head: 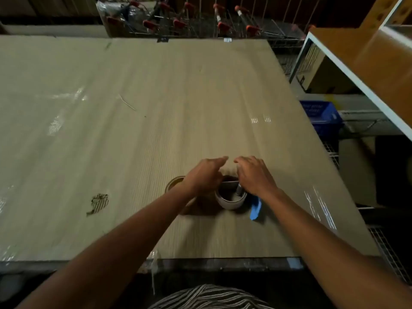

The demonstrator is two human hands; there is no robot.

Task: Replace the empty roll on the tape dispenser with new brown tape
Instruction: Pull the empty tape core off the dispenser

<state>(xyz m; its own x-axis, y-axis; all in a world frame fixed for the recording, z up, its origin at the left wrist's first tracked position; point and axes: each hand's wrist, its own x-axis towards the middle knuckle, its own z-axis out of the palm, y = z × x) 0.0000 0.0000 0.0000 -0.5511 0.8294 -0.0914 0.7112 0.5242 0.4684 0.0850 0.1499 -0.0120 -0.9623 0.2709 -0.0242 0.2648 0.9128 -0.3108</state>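
Evidently you keep the brown tape [176, 182] just left of the tape dispenser [231, 196], ready; your left hand [206, 175] and right hand [255, 176] lie loosely spread over the dispenser, steadying it; grip hidden, its blue handle [256, 208] trailing right

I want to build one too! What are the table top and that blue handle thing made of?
Table top: looks like matte corrugated cardboard; fine ribs show and a torn patch bares the fluting. Blue handle: probably smooth plastic, judging by its bright, even colour, though it's blurry.
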